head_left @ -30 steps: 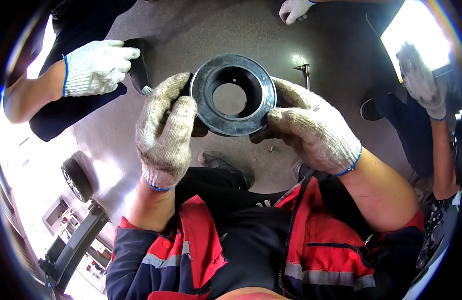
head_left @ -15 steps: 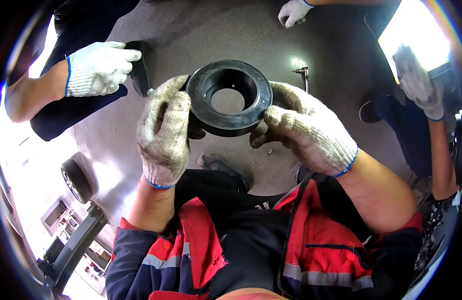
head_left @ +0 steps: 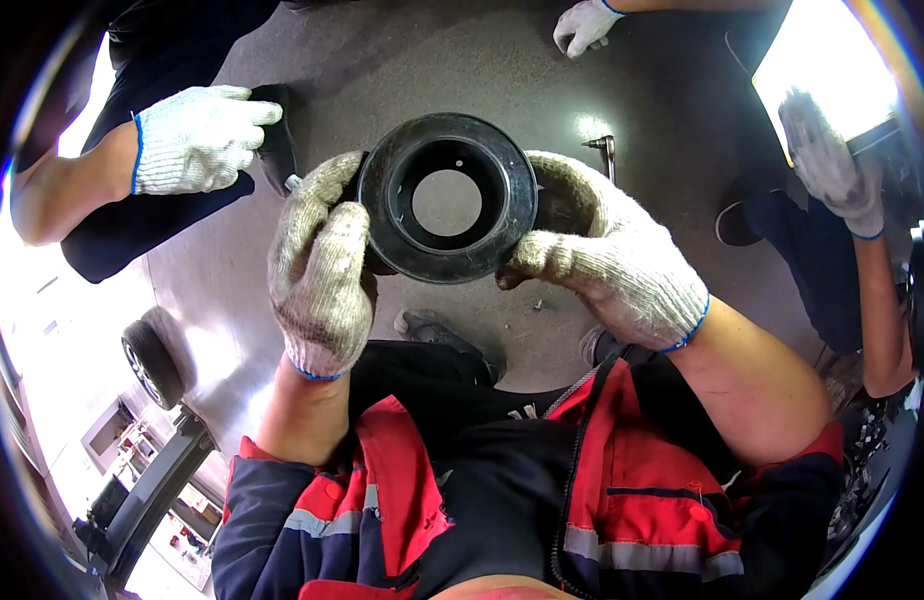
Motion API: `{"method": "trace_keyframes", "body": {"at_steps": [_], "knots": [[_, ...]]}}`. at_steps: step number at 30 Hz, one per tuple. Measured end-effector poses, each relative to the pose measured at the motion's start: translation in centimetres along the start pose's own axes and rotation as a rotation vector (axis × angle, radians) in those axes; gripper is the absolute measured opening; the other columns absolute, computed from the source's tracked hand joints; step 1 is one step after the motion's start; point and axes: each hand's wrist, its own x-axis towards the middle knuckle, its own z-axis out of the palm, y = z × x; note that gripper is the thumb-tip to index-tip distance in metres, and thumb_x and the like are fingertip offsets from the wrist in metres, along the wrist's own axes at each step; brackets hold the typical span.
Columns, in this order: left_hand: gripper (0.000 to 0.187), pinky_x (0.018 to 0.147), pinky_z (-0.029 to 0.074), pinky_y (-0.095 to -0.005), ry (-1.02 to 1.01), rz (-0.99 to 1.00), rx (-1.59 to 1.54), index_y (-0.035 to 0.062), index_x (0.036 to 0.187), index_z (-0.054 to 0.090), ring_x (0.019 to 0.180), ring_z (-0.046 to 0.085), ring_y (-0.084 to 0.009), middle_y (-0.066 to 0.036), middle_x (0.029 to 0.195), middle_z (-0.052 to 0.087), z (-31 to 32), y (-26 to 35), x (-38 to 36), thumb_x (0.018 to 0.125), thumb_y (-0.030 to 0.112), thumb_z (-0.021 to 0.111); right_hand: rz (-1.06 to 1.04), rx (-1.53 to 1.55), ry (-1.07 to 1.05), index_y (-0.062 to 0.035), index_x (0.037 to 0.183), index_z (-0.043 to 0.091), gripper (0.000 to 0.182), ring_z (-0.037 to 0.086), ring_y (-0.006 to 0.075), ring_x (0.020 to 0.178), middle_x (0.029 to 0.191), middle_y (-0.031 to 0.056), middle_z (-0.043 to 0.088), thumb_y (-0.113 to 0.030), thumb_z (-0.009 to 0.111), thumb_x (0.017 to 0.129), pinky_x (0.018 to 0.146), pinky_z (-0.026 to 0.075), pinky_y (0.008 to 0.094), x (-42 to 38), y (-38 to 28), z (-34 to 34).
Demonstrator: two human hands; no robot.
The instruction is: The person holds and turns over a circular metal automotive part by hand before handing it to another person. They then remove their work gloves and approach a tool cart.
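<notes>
A black ring-shaped part (head_left: 382, 200) with a round hole through its middle is held up above the floor, its flat face toward the camera. My left hand (head_left: 322, 265), in a dirty white knitted glove, grips its left edge. My right hand (head_left: 612, 250), gloved the same way, holds the right edge, with the thumb at the lower right rim. The fingertips behind the ring are hidden. A small light spot shows on the ring's inner wall.
Co-workers' gloved hands appear at the left (head_left: 197, 140), the top (head_left: 585, 27) and the right (head_left: 832, 170), by a bright panel (head_left: 832, 70). A ratchet-like tool (head_left: 608, 155) lies on the floor (head_left: 382, 60). A wheel (head_left: 152, 362) is at the lower left.
The ring has tilted to face the camera more squarely and moved slightly left, with both my hands still on it. The co-worker's hand at the right has shifted slightly left.
</notes>
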Motion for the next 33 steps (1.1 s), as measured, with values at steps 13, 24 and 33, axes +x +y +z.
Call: {"method": "trace_keyframes", "body": {"at_steps": [13,24,33], "knots": [[0.047,0.121,0.047,-0.042,0.07,-0.083,-0.147,-0.0109,0.15,0.052,0.137,0.062,-0.0295,-0.022,0.152,0.059,0.4,1.4,0.2,0.11,0.013,0.057,-0.002,0.088,-0.066,0.0006,0.162,0.041,0.077,0.069,0.0232,0.118,0.143,0.0126,0.064,-0.009,0.08,0.096,0.099,0.06,0.0414,0.0,0.3,-0.2],[0.041,0.117,0.05,-0.039,0.033,-0.022,0.118,-0.0104,0.146,0.057,0.136,0.063,-0.0279,-0.022,0.149,0.062,0.4,1.5,0.4,0.11,0.009,0.055,0.002,0.045,-0.076,0.0009,0.163,0.04,0.08,0.068,0.0229,0.119,0.145,0.0129,0.062,-0.016,0.081,0.097,0.1,0.059,0.0407,0.1,0.5,-0.2],[0.042,0.117,0.051,-0.0441,-0.053,0.213,0.259,-0.0095,0.145,0.057,0.138,0.062,-0.0346,-0.024,0.15,0.06,-0.4,0.4,0.3,0.112,0.017,0.059,0.011,0.003,-0.082,0.0025,0.163,0.04,0.076,0.068,0.0227,0.117,0.146,0.0138,0.061,-0.017,0.077,0.099,0.1,0.059,0.0406,-0.2,0.3,0.1]]}}
